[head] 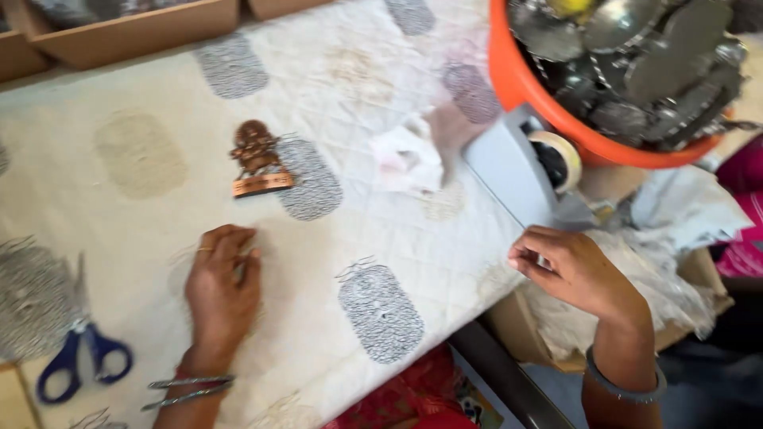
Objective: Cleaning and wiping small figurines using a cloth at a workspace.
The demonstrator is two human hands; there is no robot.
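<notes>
Two hands apart | scissors point(79, 361) left | orange tub point(524, 87) right | figurine point(257, 159) ahead

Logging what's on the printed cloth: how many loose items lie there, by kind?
Small copper-brown metal figurine: 1
Blue-handled scissors: 1
Crumpled white cloth or paper piece: 1
Total: 3
The left hand rests flat on the cloth.
</notes>
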